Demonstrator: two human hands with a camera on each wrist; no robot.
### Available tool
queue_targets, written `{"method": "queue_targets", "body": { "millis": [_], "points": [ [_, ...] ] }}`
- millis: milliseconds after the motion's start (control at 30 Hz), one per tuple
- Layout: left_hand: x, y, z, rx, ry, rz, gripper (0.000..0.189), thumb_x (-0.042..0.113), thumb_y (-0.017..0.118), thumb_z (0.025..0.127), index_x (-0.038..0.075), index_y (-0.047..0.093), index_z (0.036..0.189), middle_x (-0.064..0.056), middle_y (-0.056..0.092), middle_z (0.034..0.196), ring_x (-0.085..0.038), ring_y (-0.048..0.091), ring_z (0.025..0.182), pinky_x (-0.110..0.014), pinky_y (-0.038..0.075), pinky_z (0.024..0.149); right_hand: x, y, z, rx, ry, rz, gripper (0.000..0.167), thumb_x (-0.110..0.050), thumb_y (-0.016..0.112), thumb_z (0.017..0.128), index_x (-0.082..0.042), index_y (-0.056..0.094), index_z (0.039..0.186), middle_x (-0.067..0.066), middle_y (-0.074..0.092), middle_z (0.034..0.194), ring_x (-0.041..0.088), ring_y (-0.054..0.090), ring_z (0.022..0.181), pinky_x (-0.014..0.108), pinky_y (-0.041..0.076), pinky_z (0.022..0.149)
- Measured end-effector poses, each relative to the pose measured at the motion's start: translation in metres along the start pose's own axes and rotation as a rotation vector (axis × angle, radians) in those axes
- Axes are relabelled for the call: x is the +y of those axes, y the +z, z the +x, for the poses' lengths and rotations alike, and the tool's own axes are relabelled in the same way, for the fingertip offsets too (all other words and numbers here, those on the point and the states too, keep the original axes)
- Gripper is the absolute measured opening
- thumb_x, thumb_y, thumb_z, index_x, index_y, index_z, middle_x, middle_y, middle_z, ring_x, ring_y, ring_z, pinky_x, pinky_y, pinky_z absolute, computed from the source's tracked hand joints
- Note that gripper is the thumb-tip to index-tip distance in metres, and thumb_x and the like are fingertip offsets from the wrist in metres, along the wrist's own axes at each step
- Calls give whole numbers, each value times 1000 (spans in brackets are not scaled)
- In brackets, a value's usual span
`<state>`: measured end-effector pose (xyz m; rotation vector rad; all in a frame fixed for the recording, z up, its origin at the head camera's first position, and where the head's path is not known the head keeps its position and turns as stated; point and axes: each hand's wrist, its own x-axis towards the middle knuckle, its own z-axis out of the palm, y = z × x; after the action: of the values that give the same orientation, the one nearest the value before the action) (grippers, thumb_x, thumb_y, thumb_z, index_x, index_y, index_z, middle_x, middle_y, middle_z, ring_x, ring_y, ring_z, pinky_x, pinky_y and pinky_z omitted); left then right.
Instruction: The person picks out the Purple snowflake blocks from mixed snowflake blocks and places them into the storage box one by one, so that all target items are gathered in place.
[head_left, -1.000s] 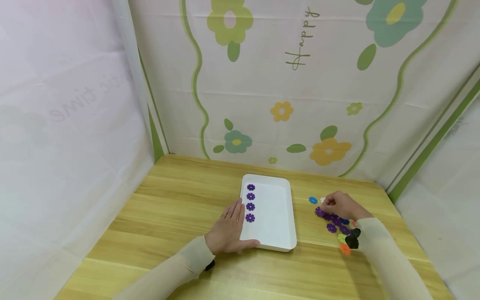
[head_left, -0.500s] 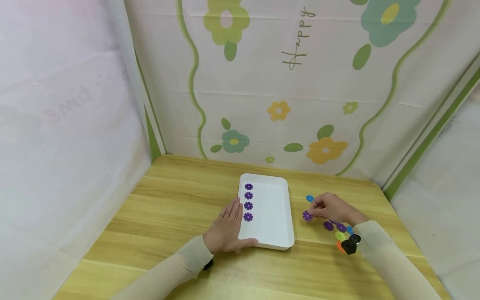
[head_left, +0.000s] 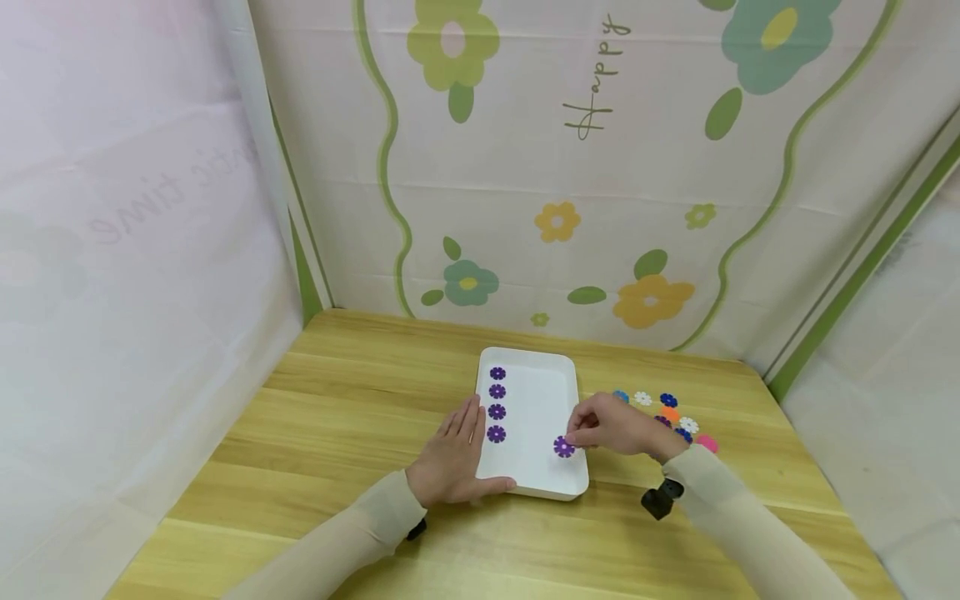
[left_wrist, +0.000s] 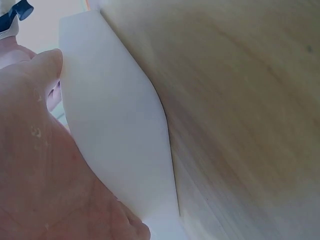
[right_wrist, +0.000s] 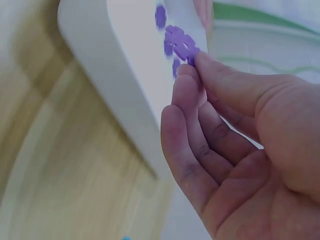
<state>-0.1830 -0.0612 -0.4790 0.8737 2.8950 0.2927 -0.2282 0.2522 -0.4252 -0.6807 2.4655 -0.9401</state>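
Mostly beyond right fingertips [right_wrist: 206, 63]; purple flower [head_left: 561, 449]

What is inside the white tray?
Four purple flowers lie in a line along the left side of the tray; a fifth flower is held over it by the right hand. Whatever lies directly beneath that flower and hand is hidden.

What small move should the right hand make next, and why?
Probably shift the purple flower disc left, to the near end of the column of four matching discs: the right hand pinches it over the right side of the white tray, and that spot is bare.
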Motion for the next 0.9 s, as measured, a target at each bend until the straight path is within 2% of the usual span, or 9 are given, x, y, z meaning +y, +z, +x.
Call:
{"method": "queue_targets", "body": {
  "millis": [133, 267, 500, 700, 900],
  "points": [
    [-2, 6, 2, 6, -9, 18, 122, 86, 47, 92, -9, 19, 165, -28, 9, 175, -41, 14, 165, -52, 25, 132, -9, 15, 15, -15, -10, -23, 13, -18, 74, 100, -12, 78, 89, 6, 77, 83, 13, 65, 71, 24, 56, 64],
    [-6, 12, 5, 15, -10, 38, 124, 89, 41, 92, -8, 17, 165, -27, 7, 176, -40, 12, 165, -51, 24, 133, -17, 30, 29, -19, -30, -19, 14, -18, 74, 100, -13, 79, 88, 7, 78, 83, 11, 65, 71, 24, 56, 64],
    [-4, 10, 3, 20, 7, 32, 123, 88, 42, 92, -10, 22, 164, -29, 12, 175, -41, 17, 164, -53, 26, 132, -29, 53, 49, -12, -40, 10, 12, -15, 75, 99, -11, 80, 88, 4, 79, 81, 7, 66, 69, 22, 58, 65],
    [-2, 4, 0, 27, 19, 12, 122, 84, 49, 93, -12, 23, 163, -32, 14, 173, -44, 18, 163, -55, 28, 131, -37, 67, 62, 21, -30, 11, 11, -14, 77, 97, -9, 81, 87, 3, 78, 78, 7, 64, 66, 20, 53, 62],
    [-9, 18, 6, 54, 18, 65, 123, 88, 43, 92, -9, 20, 164, -29, 11, 175, -41, 15, 164, -52, 26, 132, -37, 79, 68, 54, -10, 27, 10, -14, 80, 95, -9, 81, 87, 1, 78, 77, 9, 63, 67, 21, 50, 61]
  ]
}}
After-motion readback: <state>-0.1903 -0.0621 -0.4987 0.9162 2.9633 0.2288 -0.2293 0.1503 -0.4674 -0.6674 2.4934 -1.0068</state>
